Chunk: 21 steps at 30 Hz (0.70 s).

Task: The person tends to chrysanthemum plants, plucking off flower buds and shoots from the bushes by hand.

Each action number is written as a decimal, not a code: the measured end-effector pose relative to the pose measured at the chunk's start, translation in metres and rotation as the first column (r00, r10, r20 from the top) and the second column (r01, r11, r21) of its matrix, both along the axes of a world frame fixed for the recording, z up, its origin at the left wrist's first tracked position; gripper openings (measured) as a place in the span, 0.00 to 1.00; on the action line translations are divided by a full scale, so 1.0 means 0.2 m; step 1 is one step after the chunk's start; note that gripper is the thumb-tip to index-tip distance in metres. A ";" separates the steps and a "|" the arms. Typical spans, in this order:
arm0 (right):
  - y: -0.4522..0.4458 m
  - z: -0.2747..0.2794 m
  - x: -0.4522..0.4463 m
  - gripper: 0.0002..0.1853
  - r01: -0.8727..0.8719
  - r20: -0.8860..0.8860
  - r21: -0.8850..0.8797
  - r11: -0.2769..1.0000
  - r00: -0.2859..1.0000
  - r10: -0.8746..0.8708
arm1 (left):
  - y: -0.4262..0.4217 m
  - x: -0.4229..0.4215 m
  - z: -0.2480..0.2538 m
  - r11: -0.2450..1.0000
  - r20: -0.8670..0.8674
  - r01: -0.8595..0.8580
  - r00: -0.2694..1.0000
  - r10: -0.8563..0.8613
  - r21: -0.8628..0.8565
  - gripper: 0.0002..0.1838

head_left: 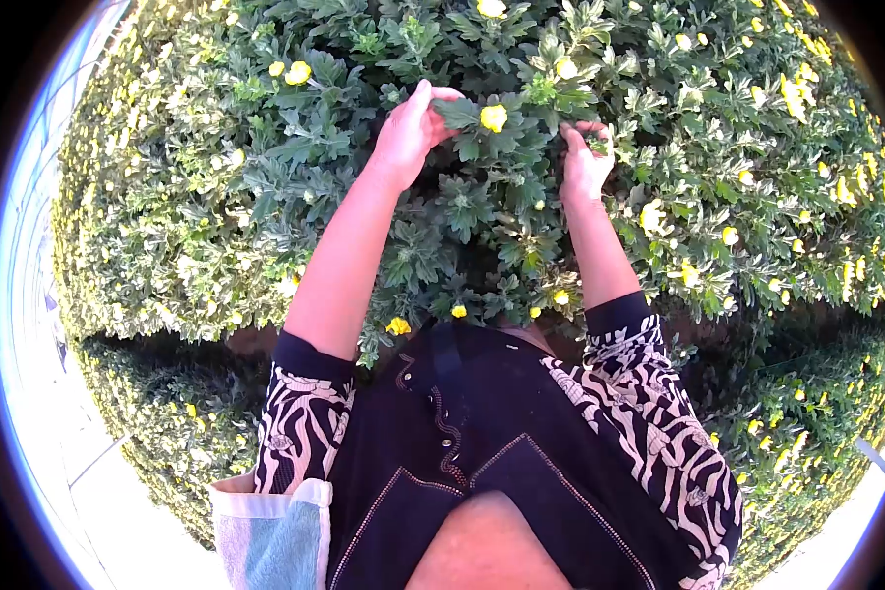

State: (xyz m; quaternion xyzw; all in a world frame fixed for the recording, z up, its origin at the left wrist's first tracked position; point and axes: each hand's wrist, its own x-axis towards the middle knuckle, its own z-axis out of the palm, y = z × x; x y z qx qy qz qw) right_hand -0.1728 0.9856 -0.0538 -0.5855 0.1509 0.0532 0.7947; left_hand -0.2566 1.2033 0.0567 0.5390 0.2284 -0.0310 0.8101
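Chrysanthemum-like plants (pixel 462 202) with lobed green leaves fill the space in front of me. My left hand (pixel 413 136) reaches in from the left, its fingers stretched out and apart against a leaf beside a yellow flower (pixel 494 118). Leaves cover some of its fingertips. To the right of that flower is my right hand (pixel 587 167), with its fingers curled in. A small green plant piece (pixel 596 145) shows between those fingers. The yellow flower stands between the two hands, touched by neither as far as I can see.
More yellow blooms (pixel 298 73) and pale buds dot the foliage all round. A dark gap (pixel 796 329) separates this bed from another plant row (pixel 816 423) behind me. A blue and lilac towel (pixel 290 531) hangs by my left arm.
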 end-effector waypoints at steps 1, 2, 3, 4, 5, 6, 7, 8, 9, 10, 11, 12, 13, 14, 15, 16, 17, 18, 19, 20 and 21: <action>0.01 0.05 0.04 0.15 0.030 0.041 0.176 0.984 0.998 -0.038 | -0.02 0.06 -0.02 0.999 -0.031 0.044 0.999 -0.044 0.015 0.24; 0.00 0.11 0.07 0.19 -0.007 -0.050 0.126 0.992 0.999 0.013 | -0.04 0.12 -0.05 0.998 -0.074 0.037 0.997 -0.033 0.055 0.19; 0.01 0.06 0.13 0.21 -0.076 -0.015 0.161 0.984 0.997 0.079 | -0.08 0.17 -0.07 0.988 -0.149 0.074 0.987 -0.054 0.132 0.17; 0.03 0.08 0.17 0.24 -0.150 0.025 0.193 0.970 0.989 0.148 | -0.13 0.21 -0.07 0.972 -0.222 0.109 0.973 -0.062 0.208 0.18; 0.02 0.11 0.19 0.28 -0.255 -0.049 0.113 0.960 0.964 0.262 | -0.17 0.26 -0.08 0.927 -0.294 0.213 0.948 -0.120 0.308 0.22; 0.01 -0.01 0.27 0.31 -0.424 -0.035 0.071 0.903 0.903 0.428 | -0.21 0.31 -0.09 0.862 -0.369 0.313 0.915 -0.161 0.399 0.26; 0.03 0.04 0.26 0.31 -0.421 -0.084 -0.048 0.906 0.906 0.416 | -0.23 0.35 -0.09 0.775 -0.367 0.377 0.908 -0.202 0.506 0.35; 0.04 0.10 0.24 0.32 -0.416 -0.132 -0.168 0.894 0.908 0.398 | -0.24 0.40 -0.19 0.798 -0.289 0.334 0.934 -0.209 0.501 0.32; 0.03 0.09 0.26 0.31 -0.501 -0.204 -0.121 0.857 0.857 0.473 | -0.24 0.44 -0.25 0.728 -0.303 0.364 0.927 -0.221 0.581 0.28; 0.01 0.14 0.25 0.29 -0.562 -0.232 -0.150 0.814 0.820 0.523 | -0.23 0.48 -0.32 0.651 -0.321 0.392 0.918 -0.233 0.650 0.25; -0.02 0.17 0.23 0.28 -0.598 -0.086 -0.121 0.793 0.802 0.591 | -0.20 0.48 -0.41 0.692 -0.175 0.291 0.956 -0.235 0.660 0.22; -0.03 0.19 0.23 0.27 -0.634 0.060 -0.102 0.767 0.765 0.641 | -0.18 0.48 -0.53 0.734 -0.026 0.192 0.973 -0.231 0.651 0.19; -0.04 0.12 0.24 0.35 -0.602 -0.090 -0.114 0.790 0.799 0.595 | -0.17 0.50 -0.67 0.910 0.144 0.128 0.969 -0.199 0.393 0.17; -0.05 0.10 0.21 0.36 -0.548 -0.112 -0.093 0.831 0.835 0.538 | -0.16 0.50 -0.64 0.911 0.151 0.125 0.968 -0.198 0.393 0.17; -0.05 0.10 0.18 0.32 -0.512 -0.082 -0.094 0.854 0.859 0.506 | -0.16 0.47 -0.58 0.945 0.051 0.166 0.981 -0.187 0.282 0.15; -0.05 0.09 0.16 0.29 -0.476 -0.051 -0.093 0.874 0.879 0.473 | -0.18 0.43 -0.50 0.968 -0.048 0.191 0.981 -0.185 0.165 0.13; -0.07 0.00 0.21 0.20 -0.559 0.021 -0.077 0.825 0.827 0.562 | -0.23 0.40 -0.38 0.970 -0.142 0.140 0.983 -0.113 0.196 0.11; -0.08 0.02 0.19 0.15 -0.539 -0.043 -0.028 0.842 0.842 0.537 | -0.24 0.37 -0.39 0.972 -0.136 0.131 0.985 -0.105 0.195 0.11; -0.09 0.02 0.16 0.16 -0.525 0.003 0.072 0.848 0.850 0.527 | -0.24 0.36 -0.42 0.988 -0.183 0.095 0.981 -0.071 0.123 0.11; -0.08 0.02 0.14 0.17 -0.513 0.049 0.172 0.841 0.857 0.513 | -0.23 0.37 -0.45 0.997 -0.228 0.053 0.973 -0.040 0.052 0.11; -0.08 0.01 0.12 0.18 -0.440 0.005 0.138 0.887 0.896 0.444 | -0.24 0.36 -0.44 0.999 -0.194 0.040 0.980 -0.037 0.013 0.12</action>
